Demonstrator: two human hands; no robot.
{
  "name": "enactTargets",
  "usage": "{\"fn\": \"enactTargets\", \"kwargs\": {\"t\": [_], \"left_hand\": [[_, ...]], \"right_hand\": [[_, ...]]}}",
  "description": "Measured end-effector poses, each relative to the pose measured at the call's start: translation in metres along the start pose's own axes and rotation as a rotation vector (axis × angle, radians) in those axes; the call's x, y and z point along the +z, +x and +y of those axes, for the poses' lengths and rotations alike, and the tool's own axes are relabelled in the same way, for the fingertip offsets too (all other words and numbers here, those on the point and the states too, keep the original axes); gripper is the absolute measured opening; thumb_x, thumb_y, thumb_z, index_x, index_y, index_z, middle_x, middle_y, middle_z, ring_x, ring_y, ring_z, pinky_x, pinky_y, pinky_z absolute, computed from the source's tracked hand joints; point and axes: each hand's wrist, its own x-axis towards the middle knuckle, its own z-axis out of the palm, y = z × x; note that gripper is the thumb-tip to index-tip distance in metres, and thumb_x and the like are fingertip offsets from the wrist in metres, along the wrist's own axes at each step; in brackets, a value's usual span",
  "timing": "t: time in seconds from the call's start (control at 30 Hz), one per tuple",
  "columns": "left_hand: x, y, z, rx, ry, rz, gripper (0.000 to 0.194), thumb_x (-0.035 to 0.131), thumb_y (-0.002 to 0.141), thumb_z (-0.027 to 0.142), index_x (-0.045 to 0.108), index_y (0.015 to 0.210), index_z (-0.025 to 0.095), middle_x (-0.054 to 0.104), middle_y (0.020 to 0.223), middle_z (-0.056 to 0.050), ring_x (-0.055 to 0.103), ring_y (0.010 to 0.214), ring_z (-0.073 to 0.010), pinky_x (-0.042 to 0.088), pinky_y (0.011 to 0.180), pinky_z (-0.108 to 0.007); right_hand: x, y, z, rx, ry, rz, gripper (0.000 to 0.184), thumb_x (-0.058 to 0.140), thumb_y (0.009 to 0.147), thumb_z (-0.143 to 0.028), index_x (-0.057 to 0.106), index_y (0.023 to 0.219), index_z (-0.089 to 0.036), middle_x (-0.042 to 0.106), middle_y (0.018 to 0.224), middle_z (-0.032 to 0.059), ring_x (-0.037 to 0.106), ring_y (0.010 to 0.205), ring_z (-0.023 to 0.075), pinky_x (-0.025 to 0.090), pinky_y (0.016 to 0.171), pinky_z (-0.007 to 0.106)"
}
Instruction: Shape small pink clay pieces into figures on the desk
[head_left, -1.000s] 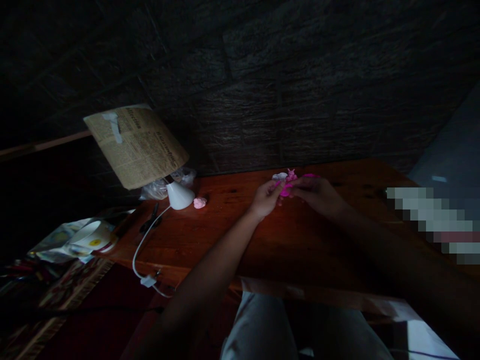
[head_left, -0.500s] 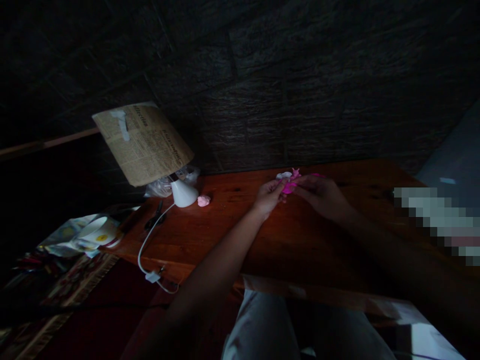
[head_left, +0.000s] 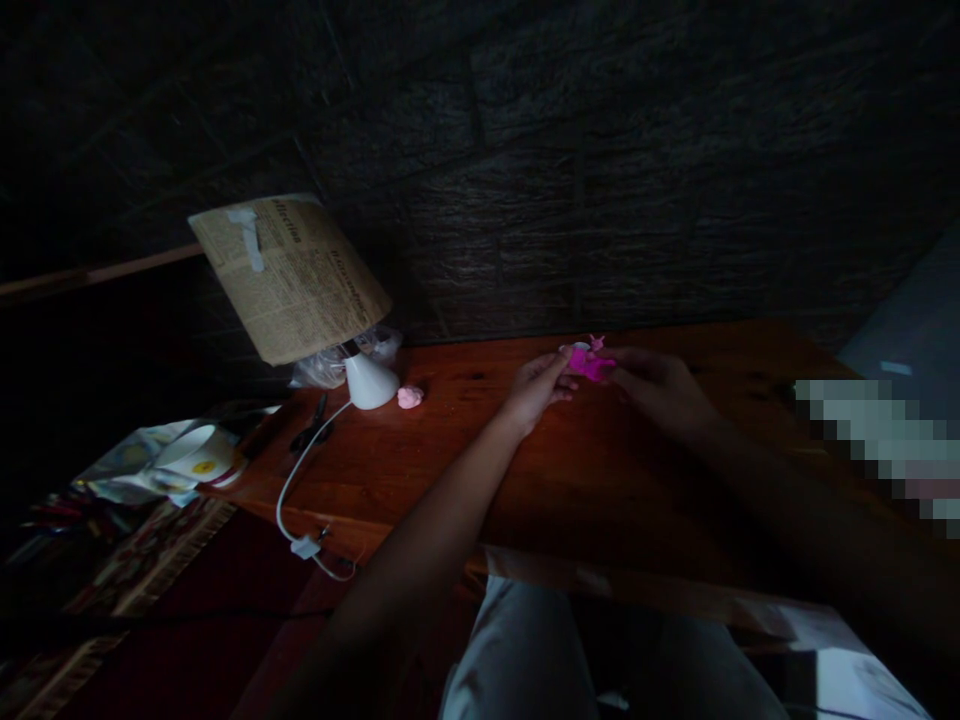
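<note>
While both pinch it, pink clay (head_left: 589, 364) sits between left hand (head_left: 536, 388) and right hand (head_left: 660, 390).

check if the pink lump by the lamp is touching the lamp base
No, the pink lump lies on the table just right of the white lamp base, with a strip of bare wood between them.

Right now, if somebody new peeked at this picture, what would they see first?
The bright pink piece pops out of the dark, pinched between the left hand and the right hand above the far edge of the wooden table. Next comes the lamp at the table's far left corner, its shade covered in newspaper, with a small pale pink lump beside its white base.
</note>
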Motion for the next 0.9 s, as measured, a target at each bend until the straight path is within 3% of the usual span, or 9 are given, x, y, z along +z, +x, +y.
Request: {"fn": "enactTargets", "kwargs": {"t": [0.17,0.47,0.67,0.9], "left_hand": [[0.0,-0.003,0.0,-0.023,0.051,-0.053,0.027,0.083,0.07,0.03,0.069,0.086,0.013,0.066,0.076,-0.002,0.059,0.066,-0.0061,0.042,0.056,-0.016],[-0.005,0.0,-0.005,-0.019,0.127,-0.073,0.026,0.08,0.073,0.034,0.069,0.083,0.013,0.066,0.075,-0.001,0.058,0.065,-0.0063,0.042,0.058,-0.017],[-0.006,0.002,-0.011,0.112,0.296,-0.086,0.031,0.074,0.079,0.042,0.065,0.081,0.013,0.061,0.068,0.001,0.053,0.059,-0.0059,0.04,0.053,-0.017],[-0.007,0.004,-0.014,0.265,0.368,-0.147,0.032,0.07,0.081,0.044,0.059,0.074,0.015,0.056,0.063,0.004,0.047,0.05,-0.0045,0.036,0.049,-0.02]], "right_hand": [[0.0,-0.001,0.003,0.021,0.063,-0.029,0.034,0.074,0.075,-0.049,0.076,0.092,-0.02,0.076,0.098,0.009,0.068,0.08,0.022,0.057,0.069,0.037],[0.002,0.0,0.003,0.029,0.104,-0.069,0.042,0.078,0.069,-0.058,0.077,0.087,-0.02,0.076,0.096,0.0089,0.068,0.085,0.024,0.056,0.067,0.035],[0.001,0.0,0.001,0.015,0.026,-0.064,0.045,0.073,0.072,-0.062,0.077,0.086,-0.02,0.076,0.092,0.0087,0.067,0.087,0.0252,0.054,0.068,0.035],[-0.002,0.0,0.005,0.036,-0.081,-0.077,0.037,0.067,0.08,-0.054,0.078,0.091,-0.02,0.075,0.089,0.007,0.064,0.073,0.0211,0.051,0.063,0.034]]}}
